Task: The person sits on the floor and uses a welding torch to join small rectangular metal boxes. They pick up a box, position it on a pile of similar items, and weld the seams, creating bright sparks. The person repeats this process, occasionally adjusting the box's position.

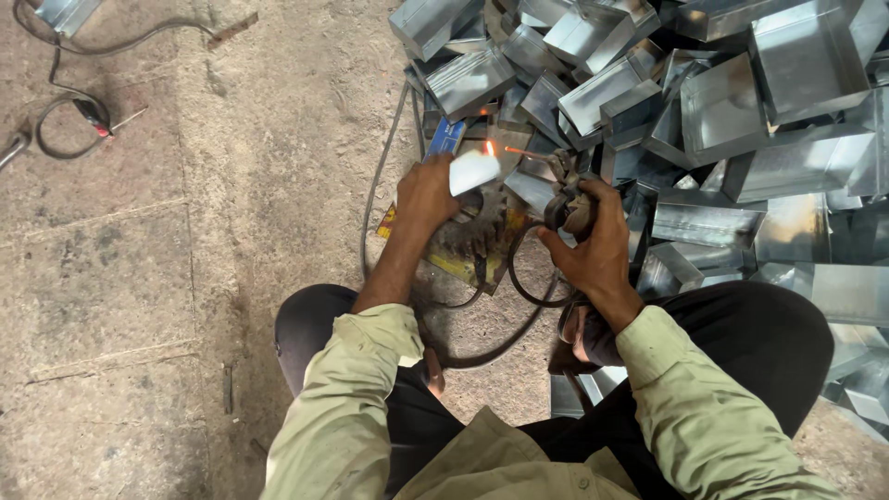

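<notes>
My left hand [424,196] grips a small sheet-metal box [473,170] and holds it down on a yellow, scorched work plate [454,250] on the floor. A bright spark glows at the box's top edge, where a thin welding rod [523,152] touches it. My right hand [593,245] is closed around the welding electrode holder [565,199], from which a black cable [519,278] loops back toward my knees. Both arms wear pale green sleeves.
A large heap of shiny sheet-metal boxes [722,111] fills the upper right. A grey cable [375,185] runs along the concrete floor [185,278]. Another clamp with a cable [88,116] lies at the upper left.
</notes>
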